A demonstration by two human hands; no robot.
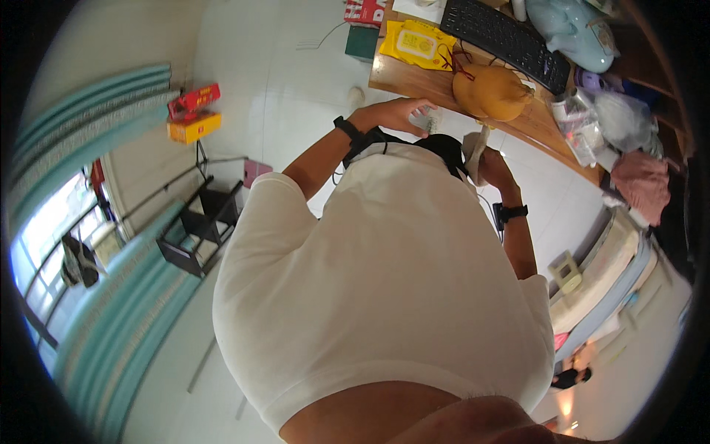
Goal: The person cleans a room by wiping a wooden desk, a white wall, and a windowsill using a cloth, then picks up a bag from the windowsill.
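My left hand (394, 115) is in front of my waist, its fingers curved and apart, with nothing visible between them. A dark band circles that wrist. My right hand (492, 168) grips a beige, soft-looking item (474, 150) beside my right hip; its exact kind is unclear. On that forearm sits a black strapped device (510, 212). Just beyond my hands, at the near edge of the wooden desk (410, 82), lies an orange calabash gourd (491, 91) with dark red cord. Behind it are a yellow pack of wet wipes (419, 45) and a black keyboard (505, 41).
A light blue glossy object (574, 33) and plastic bags (624, 119) crowd the desk's right side. Red (194, 101) and yellow boxes (195, 128) and a black rack (199, 227) are at left. A bed (599, 266) stands right; a person (571, 378) is far back.
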